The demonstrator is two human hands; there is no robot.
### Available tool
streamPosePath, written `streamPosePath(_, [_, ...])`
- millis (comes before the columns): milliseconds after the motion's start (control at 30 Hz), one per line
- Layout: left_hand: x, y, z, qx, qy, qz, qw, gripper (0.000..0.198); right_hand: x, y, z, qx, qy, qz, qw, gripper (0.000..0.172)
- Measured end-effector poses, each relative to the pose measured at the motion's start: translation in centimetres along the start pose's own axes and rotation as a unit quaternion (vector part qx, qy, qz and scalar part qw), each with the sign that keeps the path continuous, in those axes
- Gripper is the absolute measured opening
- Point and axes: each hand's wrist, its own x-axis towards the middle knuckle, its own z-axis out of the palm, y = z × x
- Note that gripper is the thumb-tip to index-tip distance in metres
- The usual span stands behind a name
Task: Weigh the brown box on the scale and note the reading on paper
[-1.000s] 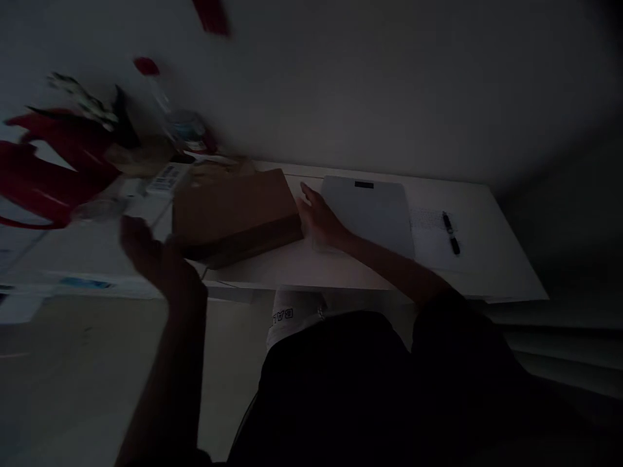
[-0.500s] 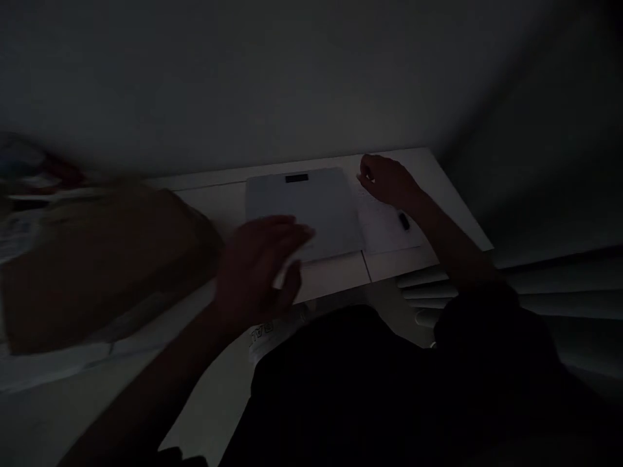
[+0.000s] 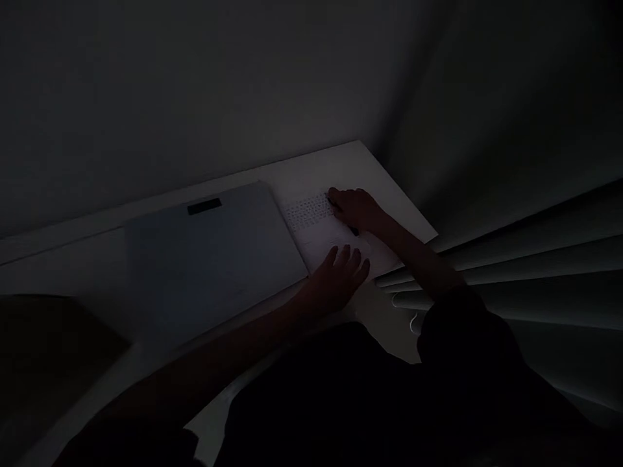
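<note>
The scene is very dark. My right hand (image 3: 357, 209) rests on a white sheet of paper (image 3: 324, 240) with its fingers closed round a dark pen (image 3: 335, 203), whose tip end shows by the fingertips. Rows of small dark marks cover the upper part of the sheet. Under the right wrist, a short dark object (image 3: 355, 230) shows partly; its kind is unclear. My left hand (image 3: 335, 279) lies over the lower edge of the paper, fingers spread, holding nothing. Left of the paper lies a flat grey laptop-like panel (image 3: 219, 266) with a black rectangle near its top edge.
The white table (image 3: 335, 165) runs along a wall and ends in a corner at the right. Pale hanging folds (image 3: 511, 279), perhaps a curtain, stand beyond that end. A dark brown bulky thing (image 3: 53, 350) sits at the lower left.
The view has swung right. My left hand has moved from over the grey panel to the paper's lower edge. My right hand has come down nearer the middle of the sheet.
</note>
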Motion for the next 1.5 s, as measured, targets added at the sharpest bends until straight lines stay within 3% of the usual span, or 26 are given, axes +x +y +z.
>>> streamPosePath(133, [0.9, 0.5, 1.3, -0.009, -0.009, -0.053, 0.998, 0.046, 0.6, 0.4, -0.6, 0.048, -0.006, -0.031, 0.998, 0.026])
streamPosePath(233, [0.9, 0.7, 1.5, -0.032, -0.041, -0.082, 0.995, 0.049, 1.4, 1.7, -0.2, 0.217, 0.065, -0.066, 0.972, 0.019])
streamPosePath(300, [0.8, 0.7, 1.5, -0.044, -0.048, -0.090, 0.994, 0.050, 2.1, 2.6, 0.6, 0.373, 0.126, -0.085, 0.915, 0.023])
streamPosePath(400, [0.8, 0.6, 1.5, -0.054, -0.049, -0.094, 0.993, 0.050, 3.2, 3.5, 2.0, 0.566, 0.186, -0.109, 0.796, 0.027])
streamPosePath(467, [0.7, 0.6, 1.4, -0.058, -0.049, -0.095, 0.993, 0.051, 3.5, 3.8, 2.5, 0.613, 0.212, -0.103, 0.754, 0.032])
streamPosePath(600, [0.6, 0.4, 1.3, -0.075, -0.062, -0.100, 0.990, 0.053, 2.9, 3.5, 2.2, 0.563, 0.297, -0.042, 0.770, 0.037])
streamPosePath(667, [0.6, 0.3, 1.2, -0.084, -0.067, -0.106, 0.989, 0.055, 2.4, 3.0, 1.8, 0.555, 0.306, -0.026, 0.773, 0.046])
streamPosePath(733, [0.6, 0.2, 1.2, -0.092, -0.066, -0.109, 0.988, 0.056, 2.1, 2.5, 1.7, 0.581, 0.265, -0.027, 0.769, 0.051])
streamPosePath(867, [0.6, 0.2, 1.1, -0.106, -0.087, -0.131, 0.982, 0.060, 2.0, 1.5, 2.8, 0.648, 0.148, -0.070, 0.744, 0.040])
streamPosePath(933, [0.6, 0.3, 1.0, -0.110, -0.099, -0.143, 0.979, 0.064, 2.0, 1.2, 3.5, 0.640, 0.120, -0.077, 0.755, 0.041])
streamPosePath(1200, [0.5, 0.3, 1.1, -0.107, -0.119, -0.163, 0.974, 0.070, 1.7, 0.0, 4.4, 0.542, 0.136, -0.079, 0.826, 0.038])
streamPosePath(1500, [0.8, 0.2, 0.7, -0.103, -0.151, -0.159, 0.970, 0.070, 2.0, -0.3, 4.6, 0.494, 0.148, -0.081, 0.853, 0.037])
